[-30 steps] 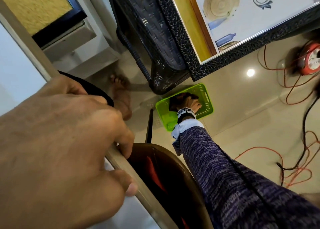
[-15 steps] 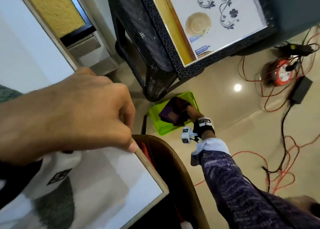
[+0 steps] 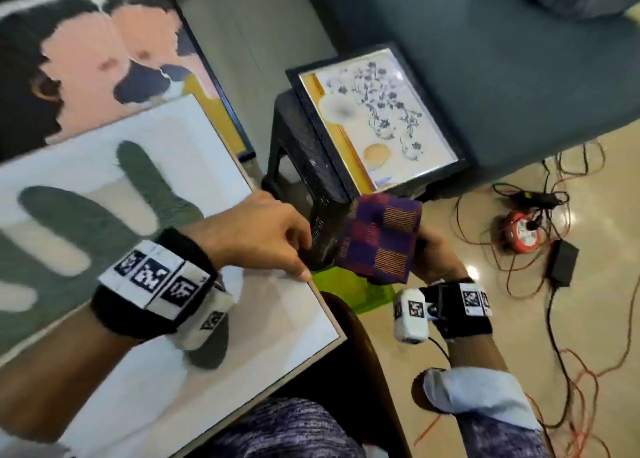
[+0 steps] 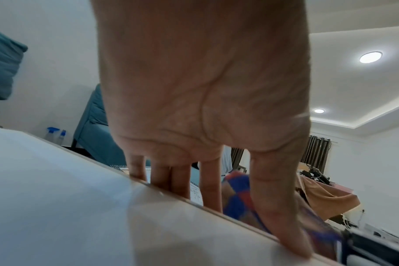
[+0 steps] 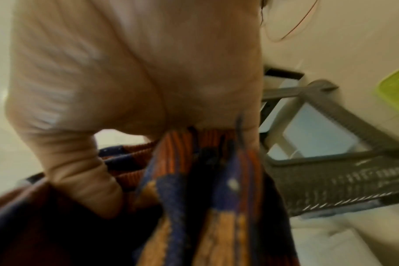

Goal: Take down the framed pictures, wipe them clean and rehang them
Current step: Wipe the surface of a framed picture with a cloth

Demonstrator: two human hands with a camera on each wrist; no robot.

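Observation:
A large light-framed picture (image 3: 194, 187) with green shapes lies tilted across my lap. My left hand (image 3: 300, 260) grips its right edge, fingers curled over the rim and thumb on the front; the left wrist view shows those fingers (image 4: 210, 189) over the frame edge (image 4: 194, 201). My right hand (image 3: 434, 251) holds a folded purple-and-orange checked cloth (image 3: 381, 239) up beside that edge, above a green basket (image 3: 363, 295). In the right wrist view the cloth (image 5: 194, 207) is bunched in the blurred palm. A floral picture (image 3: 377, 118) in a black frame rests on a black stool (image 3: 311, 180).
A third picture (image 3: 104, 59) with pink and dark shapes stands at the upper left. A dark sofa (image 3: 502, 42) fills the upper right. An orange cable reel (image 3: 523, 234), a black adapter (image 3: 562, 267) and loose cables lie on the floor at right. A brown chair back (image 3: 360, 371) is beneath the frame.
My right hand has lifted the checked cloth out of the green basket and up next to the picture's edge. My left hand has kept its grip on the frame.

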